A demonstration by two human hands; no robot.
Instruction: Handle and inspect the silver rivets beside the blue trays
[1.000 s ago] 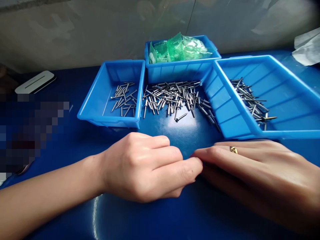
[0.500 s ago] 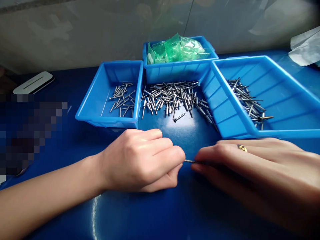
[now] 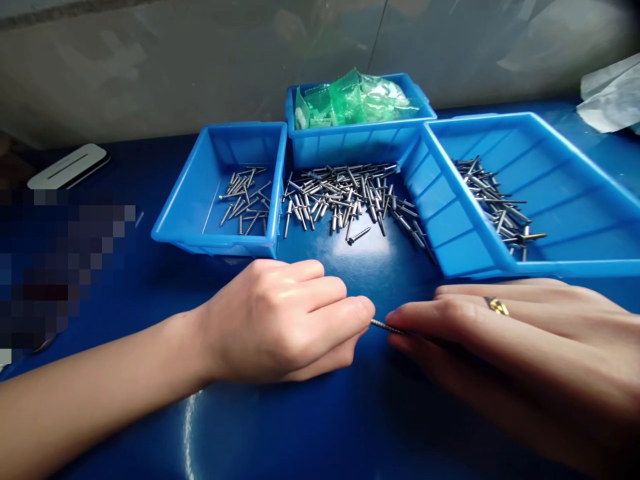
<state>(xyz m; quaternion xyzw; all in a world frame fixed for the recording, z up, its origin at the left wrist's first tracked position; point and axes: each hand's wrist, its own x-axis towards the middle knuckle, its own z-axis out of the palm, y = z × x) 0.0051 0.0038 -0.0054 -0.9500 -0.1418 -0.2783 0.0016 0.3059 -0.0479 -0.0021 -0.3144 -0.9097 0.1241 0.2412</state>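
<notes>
One screw, ends out of sight

There's this flat white thing with a dark slot off left, plus some crumpled white paper far right.

No text, label, brand, number or sign could be read. On the green plastic bag in the back blue box, any print was too small and unclear for reading. On the white device at the left, no letters could be made out.
</notes>
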